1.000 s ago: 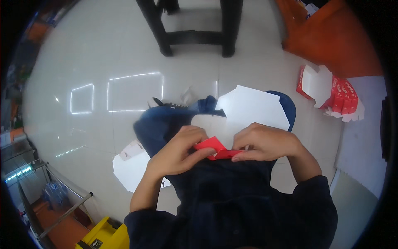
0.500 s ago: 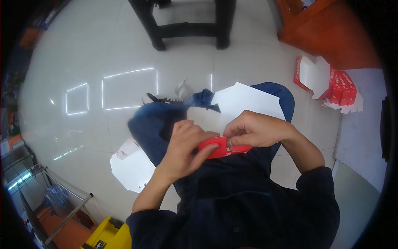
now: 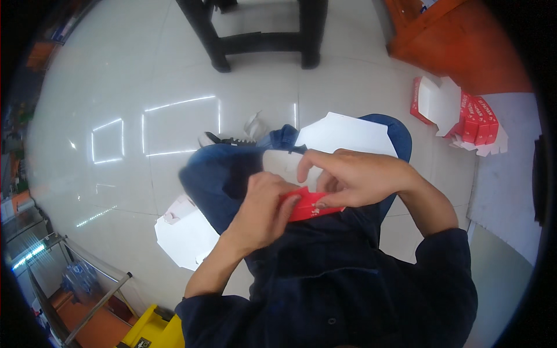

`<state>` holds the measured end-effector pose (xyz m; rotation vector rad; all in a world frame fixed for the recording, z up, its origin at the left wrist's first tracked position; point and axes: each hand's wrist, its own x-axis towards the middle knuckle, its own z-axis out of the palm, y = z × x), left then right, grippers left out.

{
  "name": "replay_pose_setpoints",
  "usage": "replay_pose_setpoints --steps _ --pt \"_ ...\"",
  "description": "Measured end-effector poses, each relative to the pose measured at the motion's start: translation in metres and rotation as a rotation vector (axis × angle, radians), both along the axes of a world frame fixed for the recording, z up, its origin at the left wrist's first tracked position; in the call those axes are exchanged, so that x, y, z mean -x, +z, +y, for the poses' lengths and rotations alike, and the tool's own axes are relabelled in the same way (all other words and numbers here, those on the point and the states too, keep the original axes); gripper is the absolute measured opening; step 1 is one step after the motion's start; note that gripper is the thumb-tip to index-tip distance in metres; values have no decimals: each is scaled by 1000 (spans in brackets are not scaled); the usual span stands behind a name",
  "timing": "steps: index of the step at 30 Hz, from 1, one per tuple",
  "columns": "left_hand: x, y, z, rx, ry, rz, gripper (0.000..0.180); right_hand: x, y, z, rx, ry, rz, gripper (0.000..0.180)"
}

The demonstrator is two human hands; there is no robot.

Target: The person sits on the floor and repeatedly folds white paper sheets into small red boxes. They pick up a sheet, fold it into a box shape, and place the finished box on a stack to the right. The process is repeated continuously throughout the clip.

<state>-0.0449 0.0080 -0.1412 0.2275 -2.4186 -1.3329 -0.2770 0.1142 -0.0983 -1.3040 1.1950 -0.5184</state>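
Note:
A partly folded cardboard food box, red outside and white inside, lies across my lap; its red wall [image 3: 307, 211] faces me and its white lid panel [image 3: 346, 136] spreads over my knee. My left hand [image 3: 260, 204] grips the left end of that wall, thumb on the red face and fingers behind it. On the wall's right part, my right hand [image 3: 364, 178] has its thumb against the red face, while the index finger arches above the box's white inside. Part of the interior is hidden behind my hands.
Several folded red-and-white boxes [image 3: 478, 124] sit at the right, beside an orange panel [image 3: 458, 49]. Flat white cardboard blanks [image 3: 187, 235] lie on the floor by my left leg. A black stool [image 3: 264, 43] stands ahead; a yellow object [image 3: 154, 327] and metal-framed cart [image 3: 96, 301] are lower left.
My right hand's fingers have come away from the corner joint and the index finger has lifted. The open gap in the red wall has closed up. My left hand has shifted slightly.

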Motion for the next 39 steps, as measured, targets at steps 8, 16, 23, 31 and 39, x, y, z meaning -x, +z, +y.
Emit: replay_pose_setpoints --steps 8,16,23,31,39 --pt "7 13 -7 74 -86 -157 15 -11 14 -10 265 -112 278 36" --pt "-8 8 -23 -194 167 -192 7 -35 8 41 660 -661 420 34" --pt "-18 -2 -32 -305 207 -215 6 -30 -46 41 672 -942 287 19" --pt "5 12 -20 -123 77 -286 8 -30 -41 28 665 -688 231 30" --pt "13 13 -17 -126 9 -250 7 -28 -53 38 839 -741 372 36"
